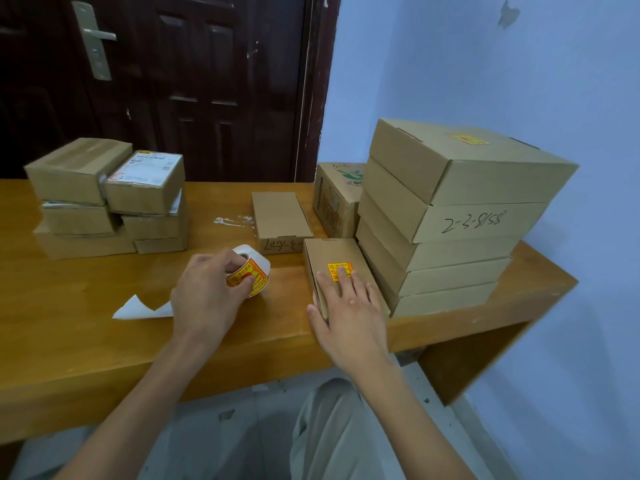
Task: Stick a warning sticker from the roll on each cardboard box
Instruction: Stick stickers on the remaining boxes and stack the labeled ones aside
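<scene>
Two hands: left hand (pixel 204 296) grips sticker roll (pixel 250 271); right hand (pixel 346 306) flat, pressing sticker (pixel 338 271) onto box (pixel 332 252).

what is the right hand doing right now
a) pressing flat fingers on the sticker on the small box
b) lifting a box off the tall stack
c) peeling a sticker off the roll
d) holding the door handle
a: the right hand lies with straight fingers on the yellow sticker on the small box, while the left hand grips the sticker roll.
</scene>
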Available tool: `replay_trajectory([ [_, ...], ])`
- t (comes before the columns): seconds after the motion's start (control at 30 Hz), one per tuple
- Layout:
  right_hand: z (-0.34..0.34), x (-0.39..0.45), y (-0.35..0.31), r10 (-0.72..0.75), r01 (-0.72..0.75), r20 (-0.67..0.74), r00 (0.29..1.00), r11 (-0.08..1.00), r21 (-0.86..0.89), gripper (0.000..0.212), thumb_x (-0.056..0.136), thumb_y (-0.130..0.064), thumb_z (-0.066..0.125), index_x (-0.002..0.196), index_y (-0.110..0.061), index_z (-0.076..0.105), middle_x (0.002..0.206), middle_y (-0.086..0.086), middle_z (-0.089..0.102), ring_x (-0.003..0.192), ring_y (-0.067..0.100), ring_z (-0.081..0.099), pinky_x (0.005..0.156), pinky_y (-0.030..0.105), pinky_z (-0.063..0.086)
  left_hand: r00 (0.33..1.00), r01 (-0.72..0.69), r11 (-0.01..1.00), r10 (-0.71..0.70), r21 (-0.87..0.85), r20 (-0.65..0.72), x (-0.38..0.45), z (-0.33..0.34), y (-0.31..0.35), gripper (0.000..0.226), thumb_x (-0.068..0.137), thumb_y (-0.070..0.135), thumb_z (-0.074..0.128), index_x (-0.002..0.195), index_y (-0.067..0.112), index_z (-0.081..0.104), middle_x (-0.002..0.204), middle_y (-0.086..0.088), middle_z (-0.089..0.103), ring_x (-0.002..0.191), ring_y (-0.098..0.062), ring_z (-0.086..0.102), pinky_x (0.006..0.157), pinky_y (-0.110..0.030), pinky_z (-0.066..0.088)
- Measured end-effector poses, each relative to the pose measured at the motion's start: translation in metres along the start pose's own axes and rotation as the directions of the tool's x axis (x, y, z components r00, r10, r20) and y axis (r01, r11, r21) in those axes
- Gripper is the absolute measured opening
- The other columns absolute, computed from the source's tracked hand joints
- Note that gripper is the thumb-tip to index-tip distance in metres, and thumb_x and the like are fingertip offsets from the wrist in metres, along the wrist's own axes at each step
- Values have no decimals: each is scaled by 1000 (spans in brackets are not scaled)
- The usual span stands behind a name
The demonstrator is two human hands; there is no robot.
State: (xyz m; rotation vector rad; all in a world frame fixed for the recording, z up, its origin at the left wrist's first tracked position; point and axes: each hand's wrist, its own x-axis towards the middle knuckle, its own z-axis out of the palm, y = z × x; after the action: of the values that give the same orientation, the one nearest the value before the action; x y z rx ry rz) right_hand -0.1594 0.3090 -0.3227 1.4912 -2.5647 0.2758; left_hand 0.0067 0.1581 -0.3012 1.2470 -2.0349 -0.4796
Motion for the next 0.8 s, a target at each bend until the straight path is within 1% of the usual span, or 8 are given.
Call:
replay_trajectory([
  [0.2,-1,11,12,-23,24,25,999,1000,-5,67,107,-62,31,167,-37,15,176,6,20,164,28,12,131,46,11,998,-38,999,40,35,-47,6,1,-8,30,84,32,86,109,29,71,122,-5,67,112,-23,64,72,-30,48],
  [0.33,1,12,14,-23,23,35,999,1000,-5,68,106,-62,32,167,-37,15,176,5,19,164,26,11,132,46,10,997,-62,996,65,67,-37,7,5,-23,30,82,34,87,108,32,72,118,-3,68,111,-21,63,69,-32,48],
  [0.4,0,12,13,-18,18,52,999,1000,-2,69,106,-63,32,167,-37,15,177,5,17,164,26,10,132,47,9,994,-95,993,98,67,-38,4,8,-29,31,81,32,88,109,30,74,115,-4,68,108,-22,63,68,-34,50],
  [0.5,-10,13,8,-2,-6,109,994,998,70,75,104,-71,29,168,-35,15,178,6,9,164,26,4,132,48,5,992,-106,994,108,37,-61,5,9,-30,31,80,31,88,109,28,75,113,-5,68,105,-24,64,69,-39,53],
  [0.57,-23,16,2,4,-21,120,993,990,142,81,103,-75,25,169,-29,15,178,7,3,165,25,1,132,47,4,991,-110,994,111,15,-73,6,10,-28,30,81,30,88,108,28,75,111,-5,68,104,-24,65,69,-38,52],
  [0.67,-38,37,-15,-20,14,39,999,987,158,81,107,-68,32,170,-22,11,178,7,-2,164,23,0,131,43,5,989,-122,993,121,-9,-82,11,13,-30,28,81,30,88,104,30,73,109,-3,69,101,-22,65,69,-40,55],
  [0.73,-41,65,-27,-22,24,-14,1000,987,157,82,107,-59,43,170,-19,10,178,9,-2,164,25,1,130,43,10,989,-120,992,118,-23,-85,13,14,-34,28,82,32,87,106,30,72,111,-4,69,99,-22,66,70,-43,59],
  [0.8,-41,106,-36,3,4,-51,999,990,143,84,106,-49,54,169,-15,9,177,14,-1,164,30,2,130,45,13,990,-104,993,98,-50,-105,14,16,-38,29,82,32,86,107,31,72,112,-4,67,96,-22,66,70,-45,60],
])
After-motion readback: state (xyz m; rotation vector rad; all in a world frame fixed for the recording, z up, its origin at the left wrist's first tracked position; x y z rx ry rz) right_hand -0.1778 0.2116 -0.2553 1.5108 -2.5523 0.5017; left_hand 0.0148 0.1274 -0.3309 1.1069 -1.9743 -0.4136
